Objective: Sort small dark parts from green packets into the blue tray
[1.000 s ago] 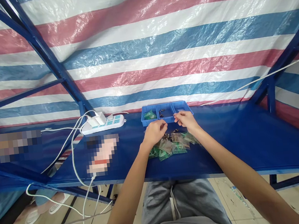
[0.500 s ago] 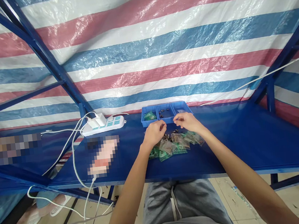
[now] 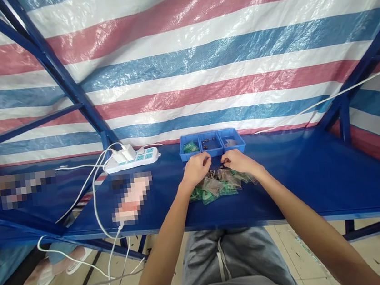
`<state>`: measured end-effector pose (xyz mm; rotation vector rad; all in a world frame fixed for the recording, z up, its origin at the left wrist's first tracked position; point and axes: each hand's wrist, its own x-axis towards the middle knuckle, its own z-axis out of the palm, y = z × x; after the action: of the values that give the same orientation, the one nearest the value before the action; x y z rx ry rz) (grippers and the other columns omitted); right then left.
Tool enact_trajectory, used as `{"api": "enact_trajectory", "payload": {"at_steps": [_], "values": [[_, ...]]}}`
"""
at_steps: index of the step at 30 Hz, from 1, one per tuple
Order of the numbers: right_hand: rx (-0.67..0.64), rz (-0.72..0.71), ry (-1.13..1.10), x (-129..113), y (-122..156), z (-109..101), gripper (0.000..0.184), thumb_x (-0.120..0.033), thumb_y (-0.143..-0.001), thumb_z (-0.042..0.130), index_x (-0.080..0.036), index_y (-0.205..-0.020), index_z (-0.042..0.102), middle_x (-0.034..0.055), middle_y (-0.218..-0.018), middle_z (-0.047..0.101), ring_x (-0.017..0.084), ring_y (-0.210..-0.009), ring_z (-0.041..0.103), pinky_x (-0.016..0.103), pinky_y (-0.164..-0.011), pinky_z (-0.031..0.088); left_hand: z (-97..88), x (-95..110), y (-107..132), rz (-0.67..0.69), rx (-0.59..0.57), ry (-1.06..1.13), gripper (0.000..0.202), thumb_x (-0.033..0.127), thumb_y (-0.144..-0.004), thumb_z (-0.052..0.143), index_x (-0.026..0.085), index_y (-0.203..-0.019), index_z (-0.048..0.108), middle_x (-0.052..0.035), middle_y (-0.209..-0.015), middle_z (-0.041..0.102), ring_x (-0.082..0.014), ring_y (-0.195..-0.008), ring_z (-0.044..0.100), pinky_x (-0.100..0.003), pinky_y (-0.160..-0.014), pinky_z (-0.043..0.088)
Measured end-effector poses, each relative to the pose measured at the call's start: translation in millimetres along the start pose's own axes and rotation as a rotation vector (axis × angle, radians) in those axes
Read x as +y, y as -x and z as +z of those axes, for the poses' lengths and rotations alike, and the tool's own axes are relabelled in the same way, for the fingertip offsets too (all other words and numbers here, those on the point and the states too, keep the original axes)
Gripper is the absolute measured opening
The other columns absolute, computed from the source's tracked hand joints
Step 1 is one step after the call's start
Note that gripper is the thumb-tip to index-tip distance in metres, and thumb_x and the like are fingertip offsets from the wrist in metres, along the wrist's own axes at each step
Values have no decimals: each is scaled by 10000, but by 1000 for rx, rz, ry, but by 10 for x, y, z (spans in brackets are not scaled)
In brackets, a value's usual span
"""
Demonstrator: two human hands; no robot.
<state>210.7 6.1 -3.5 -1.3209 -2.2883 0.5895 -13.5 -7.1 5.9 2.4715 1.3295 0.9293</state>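
Observation:
Both my hands are over the near side of a blue three-compartment tray [image 3: 211, 151]. My left hand [image 3: 196, 167] has its fingers curled closed, and whatever is in them is hidden. Facing it, my right hand [image 3: 238, 160] is closed with thumb and fingers together; I cannot make out what it pinches. Below and between the hands lies a pile of small clear plastic bags [image 3: 213, 186], with green ones [image 3: 210, 198] along its near edge. Small dark parts [image 3: 212, 174] show at the pile's far side, partly hidden by my hands.
In the tray are a green bag [image 3: 190, 147] at left, small dark parts [image 3: 205, 146] in the middle and a clear bag [image 3: 230, 142] at right. A white power strip [image 3: 133, 160] with cables and a blurred-out object [image 3: 134, 197] lie left on the blue table [image 3: 316, 169].
My right hand has come down and slightly nearer, away from the tray's right compartment, and its fingers are more curled. My left hand has hardly moved.

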Motion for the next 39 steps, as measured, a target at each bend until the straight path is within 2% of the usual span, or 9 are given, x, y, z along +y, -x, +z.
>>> {"api": "enact_trajectory", "payload": {"at_steps": [4, 15, 19, 21, 24, 26, 32, 35, 39], "values": [[17, -21, 6, -35, 19, -5, 329, 1, -767, 518, -202, -772, 777, 68, -860, 766, 237, -788, 692, 289, -673, 472, 8, -6, 0, -6, -2, -4, 166, 262, -941, 478, 219, -888, 629, -14, -786, 642, -166, -691, 587, -265, -678, 423], [-12, -92, 29, -79, 54, -18, 291, -4, -779, 513, -202, -708, 716, 63, -819, 714, 202, -729, 632, 280, -635, 427, 3, 14, 7, 6, -6, -14, 174, 259, -950, 469, 222, -875, 623, -17, -789, 646, -172, -693, 595, -272, -668, 422], [1, -80, 90, -95, 67, -13, 290, 27, -771, 490, -186, -740, 685, 70, -825, 677, 198, -753, 599, 269, -637, 403, 9, 1, 6, 7, 1, -9, 174, 259, -951, 476, 224, -892, 636, -15, -792, 655, -172, -708, 610, -272, -676, 430], [16, -85, 94, -95, 60, 4, 289, 27, -784, 489, -181, -775, 690, 72, -837, 672, 200, -772, 598, 269, -655, 404, 10, -8, 6, -1, -1, 5, 177, 274, -956, 478, 227, -956, 649, -17, -806, 666, -175, -712, 618, -272, -669, 435], [83, -112, 96, -101, 18, 45, 282, -1, -833, 506, -173, -881, 724, 93, -908, 686, 218, -852, 620, 288, -729, 428, 17, -25, 4, -23, -15, 35, 203, 289, -955, 494, 226, -1075, 644, -15, -812, 677, -177, -700, 627, -274, -663, 444], [149, -119, 85, -125, -20, 77, 275, -29, -865, 511, -169, -929, 740, 105, -941, 693, 228, -887, 628, 312, -783, 444, 26, -38, 4, -24, -18, 45, 197, 284, -940, 523, 226, -1084, 645, -12, -811, 677, -178, -708, 631, -276, -680, 455], [287, -124, -169, -291, -54, 151, 208, -143, -893, 543, -203, -928, 739, 56, -931, 723, 203, -836, 648, 321, -775, 480, 28, -50, -5, 7, 26, 53, 85, 282, -873, 645, 214, -920, 625, -16, -887, 629, -162, -762, 600, -269, -698, 461], [321, -113, -310, -352, -37, 173, 170, -206, -881, 572, -200, -939, 732, 47, -928, 739, 198, -820, 668, 317, -760, 503, -3, -28, -13, -5, 69, 40, 124, 294, -863, 670, 200, -871, 590, -21, -910, 585, -152, -754, 575, -273, -698, 456], [353, -70, -406, -358, -35, 189, 158, -258, -873, 594, -209, -928, 734, 42, -926, 757, 213, -858, 696, 335, -796, 530, -34, 1, -12, -13, 61, 46, 141, 319, -883, 666, 202, -872, 590, -18, -904, 551, -150, -744, 563, -278, -682, 446]]}}
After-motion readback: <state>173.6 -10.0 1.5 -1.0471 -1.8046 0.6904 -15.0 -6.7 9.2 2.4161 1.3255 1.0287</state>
